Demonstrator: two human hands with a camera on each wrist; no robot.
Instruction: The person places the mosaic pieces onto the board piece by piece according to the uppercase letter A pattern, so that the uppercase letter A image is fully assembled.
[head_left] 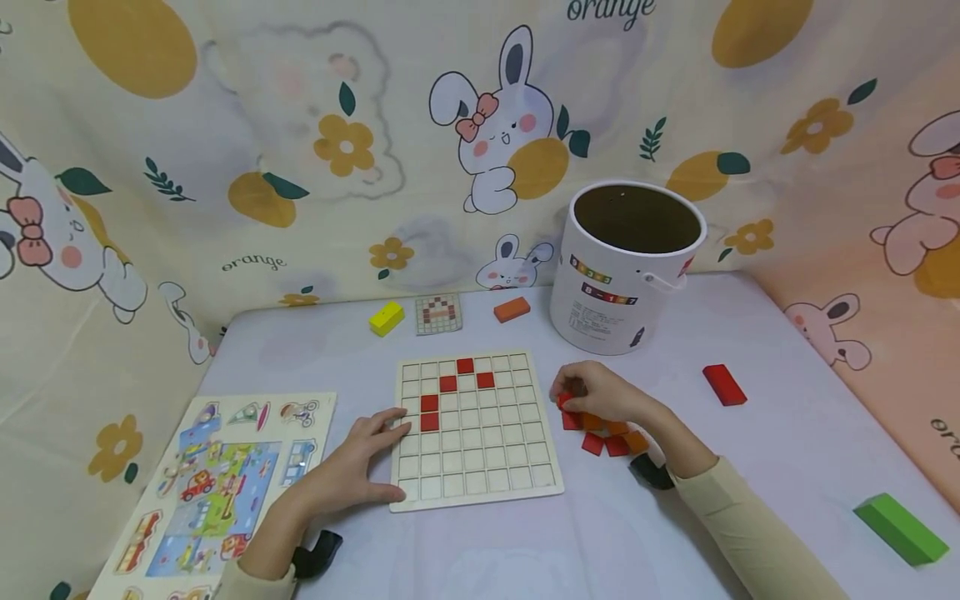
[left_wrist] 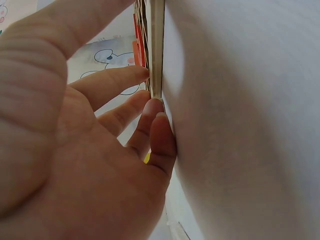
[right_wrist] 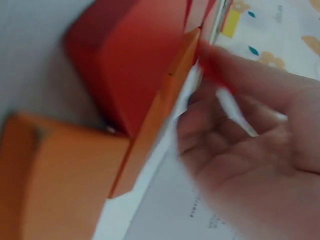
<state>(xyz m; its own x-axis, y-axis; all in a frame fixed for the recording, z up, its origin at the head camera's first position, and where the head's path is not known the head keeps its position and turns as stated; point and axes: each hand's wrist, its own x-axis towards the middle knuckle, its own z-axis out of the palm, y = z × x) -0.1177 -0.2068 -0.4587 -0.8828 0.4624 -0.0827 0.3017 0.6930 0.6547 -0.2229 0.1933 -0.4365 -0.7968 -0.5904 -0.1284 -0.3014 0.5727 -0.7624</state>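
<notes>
Saw rabbit-and-orange fabric (head_left: 420, 108) hung behind a white surface (head_left: 480, 546). In head view, found pale grid board (head_left: 480, 442) mid-surface, with five red tiles (head_left: 429, 403) in its upper rows. Found left hand (head_left: 350, 467) at the board's left edge, fingers spread wide, touching. Noted right hand (head_left: 600, 393) over loose pile of red and orange tiles (head_left: 617, 446), just right of board. Couldn't read its grip from head view; in right wrist view, caught finger and thumb narrowed on a red tile (right_wrist: 212, 72), blurred. In left wrist view, got the board edge-on, fingertips against rim, tile layout unreadable.

Logged from head view picture puzzle (head_left: 328, 408) at left, white bucket (head_left: 600, 308) at back right, green block (head_left: 902, 528), red block (head_left: 724, 385), orange block (head_left: 512, 310), small pattern card (head_left: 438, 314). Saw yellow block (head_left: 387, 319) whole there, just a patch in right wrist view. Found puzzle cut off at bottom, partly behind left forearm. Couldn't count the pile, partly hidden under right hand; couldn't see bucket's bottom or read its small print.
</notes>
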